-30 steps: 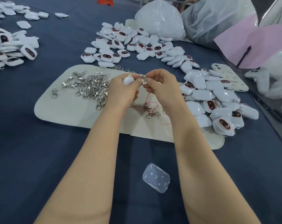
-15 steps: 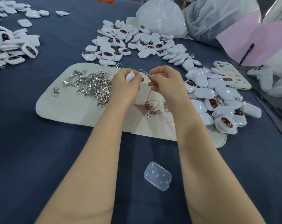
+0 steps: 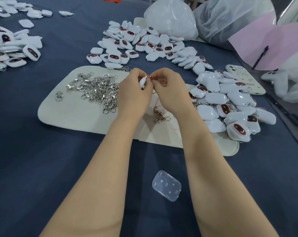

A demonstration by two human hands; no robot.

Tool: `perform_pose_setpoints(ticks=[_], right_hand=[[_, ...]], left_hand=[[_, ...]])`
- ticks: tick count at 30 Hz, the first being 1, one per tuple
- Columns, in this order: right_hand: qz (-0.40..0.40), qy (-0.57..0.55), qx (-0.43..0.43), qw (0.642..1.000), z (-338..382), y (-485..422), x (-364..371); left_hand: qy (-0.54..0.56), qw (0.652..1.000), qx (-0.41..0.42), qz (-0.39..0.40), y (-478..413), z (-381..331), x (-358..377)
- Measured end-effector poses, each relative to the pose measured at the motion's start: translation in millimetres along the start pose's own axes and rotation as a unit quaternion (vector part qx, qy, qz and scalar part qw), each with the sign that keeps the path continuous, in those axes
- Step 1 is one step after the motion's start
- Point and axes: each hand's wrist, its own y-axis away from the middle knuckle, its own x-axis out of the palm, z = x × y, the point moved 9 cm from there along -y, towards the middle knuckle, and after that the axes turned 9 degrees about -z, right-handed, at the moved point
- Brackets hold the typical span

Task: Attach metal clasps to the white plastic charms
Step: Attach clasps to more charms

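My left hand (image 3: 133,93) grips a white plastic charm (image 3: 143,82) edge-on above the cream mat (image 3: 73,115). My right hand (image 3: 168,89) pinches a small metal clasp right against the charm's top; the clasp is almost wholly hidden by my fingertips. A heap of loose silver clasps (image 3: 97,90) lies on the mat left of my hands. Two more clasps (image 3: 160,115) lie on the mat below my hands. White charms with dark red-rimmed ovals are piled behind (image 3: 144,43) and at the right (image 3: 230,106).
A clear plastic lid (image 3: 166,187) lies on the blue cloth near me. More charms (image 3: 13,47) cover the far left. White plastic bags (image 3: 172,19) and a pink sheet (image 3: 271,47) with a pen stand at the back right. A phone case (image 3: 245,81) lies right.
My hands have closed together, the right fingertips now touching the charm's top. The charm has turned more edge-on in my left hand.
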Motion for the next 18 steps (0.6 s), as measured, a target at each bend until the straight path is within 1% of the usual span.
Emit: perform_pose_setpoints(ticks=[4, 6, 12, 18], right_hand=[[-0.021, -0.065, 0.043, 0.997, -4.6, 0.3, -2.4], [-0.02, -0.102, 0.062, 0.993, -6.4, 0.7, -2.2], [-0.012, -0.057, 0.028, 0.998, -2.1, -2.3, -7.9], [0.023, -0.056, 0.043, 0.997, -5.5, -0.1, -5.5]], left_hand=[[-0.013, 1.0, 0.014, -0.007, 0.9, -2.8, -0.1], [-0.017, 1.0, 0.013, -0.007, 1.0, -2.2, 0.1], [-0.013, 1.0, 0.009, -0.003, -0.1, -0.8, 1.3], [0.003, 1.0, 0.004, -0.009, -2.1, 0.5, 1.8]])
